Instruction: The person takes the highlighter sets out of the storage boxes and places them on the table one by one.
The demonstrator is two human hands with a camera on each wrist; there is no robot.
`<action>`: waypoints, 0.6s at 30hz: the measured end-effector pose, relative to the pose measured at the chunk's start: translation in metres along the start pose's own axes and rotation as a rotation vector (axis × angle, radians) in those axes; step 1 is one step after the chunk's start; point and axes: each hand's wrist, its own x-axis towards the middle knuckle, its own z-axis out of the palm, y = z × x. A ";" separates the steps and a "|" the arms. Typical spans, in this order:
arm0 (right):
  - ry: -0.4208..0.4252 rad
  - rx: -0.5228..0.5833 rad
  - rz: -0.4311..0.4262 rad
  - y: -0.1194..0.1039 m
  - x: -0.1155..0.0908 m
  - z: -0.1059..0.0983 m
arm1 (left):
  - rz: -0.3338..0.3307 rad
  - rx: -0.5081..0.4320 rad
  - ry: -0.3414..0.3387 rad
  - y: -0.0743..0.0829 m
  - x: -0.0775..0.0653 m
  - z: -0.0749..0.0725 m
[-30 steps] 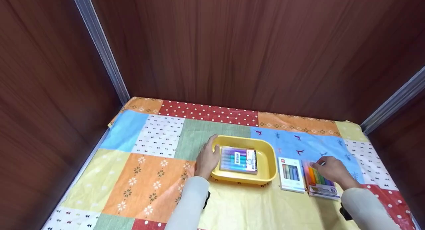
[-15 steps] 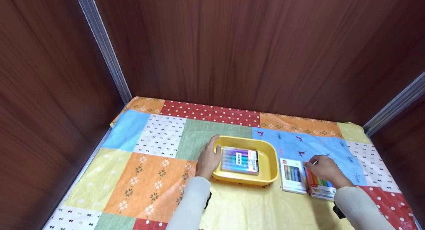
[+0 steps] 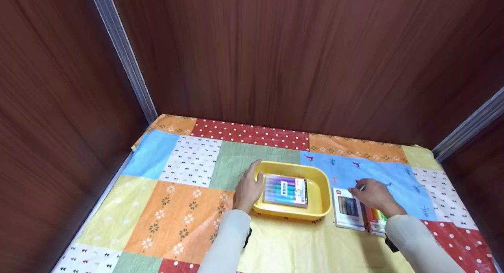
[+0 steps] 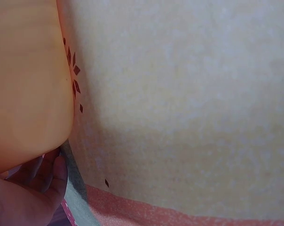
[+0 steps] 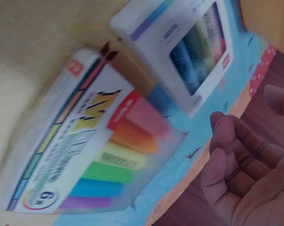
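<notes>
White box lies near our right hand, whose loosely bent fingers hold nothing. Our left hand grips the tray at its left rim, likely to steady it.

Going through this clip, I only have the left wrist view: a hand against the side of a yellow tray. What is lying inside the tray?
Observer: A clear pack of pens lies inside the yellow tray.
Operator: Does the right hand hold anything?
Observer: No; the right wrist view shows the right hand with its fingers loosely curled and nothing between them.
Operator: And what lies to the tray's right?
Observer: A white windowed box, between the tray and a pack of coloured markers.
</notes>
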 end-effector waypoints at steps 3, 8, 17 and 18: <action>0.004 -0.010 -0.033 -0.006 0.001 0.001 | 0.003 -0.006 -0.003 0.000 -0.001 0.000; -0.020 -0.001 -0.045 -0.017 0.002 0.003 | -0.005 -0.001 -0.017 0.000 0.000 0.000; -0.018 -0.011 -0.112 -0.037 0.004 0.004 | -0.006 0.000 -0.027 0.001 -0.001 -0.001; -0.018 -0.011 -0.113 -0.040 0.004 0.004 | -0.010 -0.001 -0.030 0.000 -0.001 -0.001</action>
